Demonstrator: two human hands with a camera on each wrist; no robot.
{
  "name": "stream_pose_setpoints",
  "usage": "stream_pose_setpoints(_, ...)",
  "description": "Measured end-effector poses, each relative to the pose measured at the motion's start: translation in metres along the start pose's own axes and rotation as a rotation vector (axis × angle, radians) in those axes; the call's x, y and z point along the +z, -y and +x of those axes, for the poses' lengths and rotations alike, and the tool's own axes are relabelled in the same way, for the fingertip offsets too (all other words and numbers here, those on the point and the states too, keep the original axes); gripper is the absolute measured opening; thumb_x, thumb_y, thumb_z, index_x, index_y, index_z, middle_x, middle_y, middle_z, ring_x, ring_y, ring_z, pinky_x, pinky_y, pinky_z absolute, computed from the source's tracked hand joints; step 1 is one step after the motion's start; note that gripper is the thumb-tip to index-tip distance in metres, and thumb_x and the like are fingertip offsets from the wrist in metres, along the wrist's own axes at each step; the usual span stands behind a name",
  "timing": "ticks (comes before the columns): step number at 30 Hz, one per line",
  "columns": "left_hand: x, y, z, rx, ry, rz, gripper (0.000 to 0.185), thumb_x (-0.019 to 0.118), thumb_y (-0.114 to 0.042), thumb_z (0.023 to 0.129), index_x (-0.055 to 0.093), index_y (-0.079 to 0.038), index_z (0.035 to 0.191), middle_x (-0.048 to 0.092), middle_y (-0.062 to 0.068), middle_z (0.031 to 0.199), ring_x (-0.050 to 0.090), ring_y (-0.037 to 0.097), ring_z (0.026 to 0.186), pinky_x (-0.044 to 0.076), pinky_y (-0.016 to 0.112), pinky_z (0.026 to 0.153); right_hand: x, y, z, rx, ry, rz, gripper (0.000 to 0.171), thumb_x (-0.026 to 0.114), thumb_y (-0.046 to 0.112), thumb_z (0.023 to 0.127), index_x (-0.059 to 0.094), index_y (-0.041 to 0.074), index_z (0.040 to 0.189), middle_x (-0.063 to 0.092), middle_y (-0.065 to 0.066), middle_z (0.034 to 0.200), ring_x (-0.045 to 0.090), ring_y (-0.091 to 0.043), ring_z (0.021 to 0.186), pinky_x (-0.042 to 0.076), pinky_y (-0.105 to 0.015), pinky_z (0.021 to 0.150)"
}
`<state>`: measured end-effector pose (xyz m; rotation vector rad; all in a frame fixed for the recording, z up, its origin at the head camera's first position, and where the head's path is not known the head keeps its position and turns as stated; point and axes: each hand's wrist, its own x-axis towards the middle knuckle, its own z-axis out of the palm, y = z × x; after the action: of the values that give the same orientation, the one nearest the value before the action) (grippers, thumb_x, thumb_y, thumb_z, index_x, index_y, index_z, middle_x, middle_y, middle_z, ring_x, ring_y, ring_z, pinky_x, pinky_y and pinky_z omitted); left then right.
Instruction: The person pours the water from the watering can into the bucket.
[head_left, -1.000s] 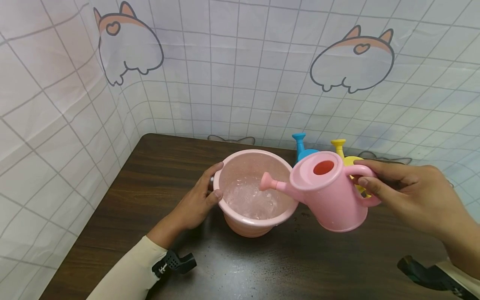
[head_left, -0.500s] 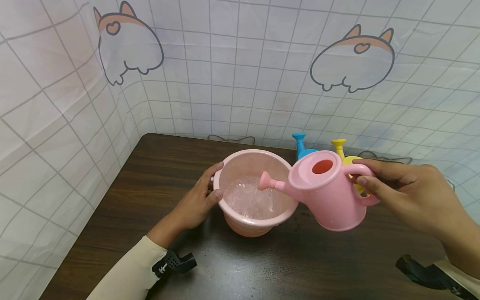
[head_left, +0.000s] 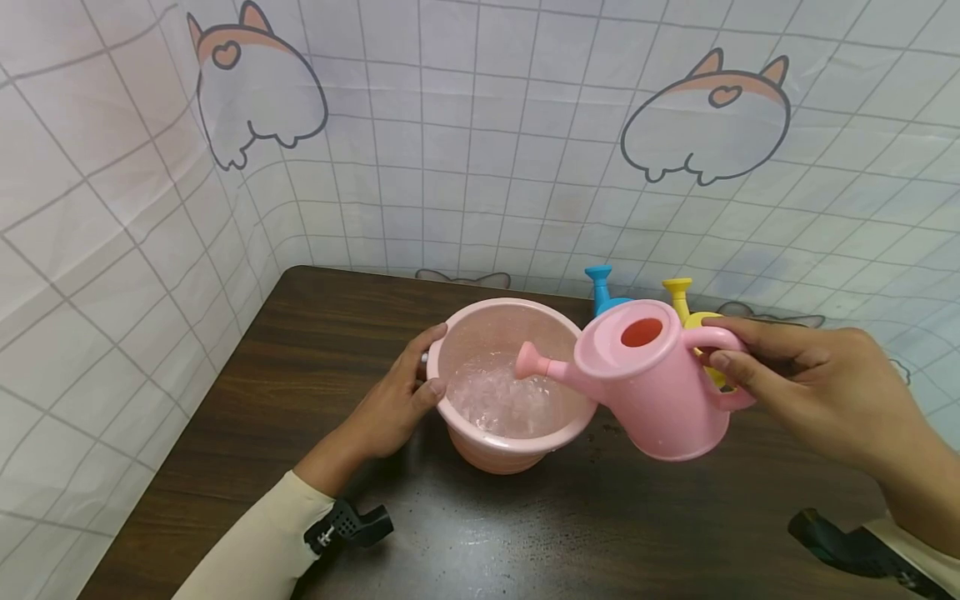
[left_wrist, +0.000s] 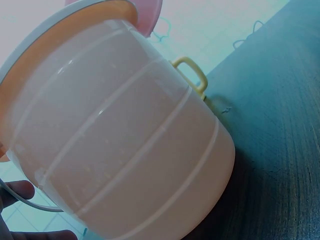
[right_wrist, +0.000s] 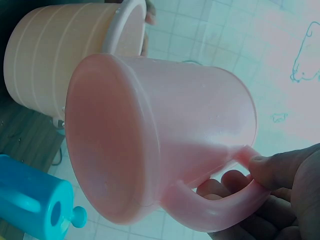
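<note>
A pink watering can (head_left: 667, 392) hangs tilted over the right side of a pink bucket (head_left: 510, 446), its spout head above the bucket's opening. My right hand (head_left: 832, 383) grips the can by its handle, fingers wrapped round it in the right wrist view. Churning water shows inside the bucket. The bucket stands on the dark wooden table (head_left: 300, 358). My left hand (head_left: 397, 396) holds the bucket's left rim, thumb and forefinger at its edge. In the left wrist view, the bucket's ringed wall (left_wrist: 120, 130) fills the middle and only some fingertips (left_wrist: 55, 235) show.
A blue watering can (head_left: 600, 287) and a yellow one (head_left: 678, 292) stand behind the pink can, partly hidden. A white gridded curtain (head_left: 450, 167) hangs along the table's back and left. Wet droplets lie on the tabletop in front of the bucket.
The pink watering can has shifted slightly to the left with my right hand. The water in the bucket keeps stirring. My left hand and the bucket have stayed in place.
</note>
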<state>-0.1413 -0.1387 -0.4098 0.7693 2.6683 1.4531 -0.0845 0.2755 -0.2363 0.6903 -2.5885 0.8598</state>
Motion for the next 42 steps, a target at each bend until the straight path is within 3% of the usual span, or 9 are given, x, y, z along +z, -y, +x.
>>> stream_pose_setpoints(10, -0.0004, -0.0009, -0.0002, 0.003, 0.002, 0.002, 0.075, 0.033, -0.075, 0.099, 0.016, -0.038, 0.162, 0.045, 0.016, 0.141, 0.062, 0.025, 0.114, 0.050, 0.050, 0.088, 0.0011, 0.0027, 0.0027, 0.009, -0.001, -0.042, 0.040, 0.080, 0.000, 0.088, 0.077, 0.019, 0.123, 0.070, 0.029, 0.108, 0.069, 0.004, 0.071, 0.048, -0.013, 0.056)
stream_pose_setpoints(28, 0.0001, 0.0014, 0.0003, -0.007, 0.008, -0.004, 0.074, 0.033, -0.076, 0.099, 0.015, -0.041, 0.161, 0.045, 0.014, 0.142, 0.061, 0.025, 0.115, 0.050, 0.051, 0.088, 0.0025, 0.0083, 0.0067, -0.038, 0.024, 0.026, 0.041, 0.077, -0.008, 0.087, 0.076, 0.011, 0.123, 0.071, 0.024, 0.107, 0.071, -0.004, 0.063, 0.052, -0.016, 0.058)
stream_pose_setpoints(42, 0.0004, 0.0006, 0.0005, -0.008, 0.009, -0.007, 0.074, 0.034, -0.074, 0.100, 0.015, -0.040, 0.162, 0.044, 0.015, 0.143, 0.061, 0.025, 0.115, 0.050, 0.050, 0.088, 0.0021, 0.0055, 0.0088, -0.070, 0.009, -0.016, 0.042, 0.080, -0.007, 0.084, 0.077, 0.013, 0.122, 0.071, 0.026, 0.107, 0.069, 0.000, 0.066, 0.049, -0.014, 0.057)
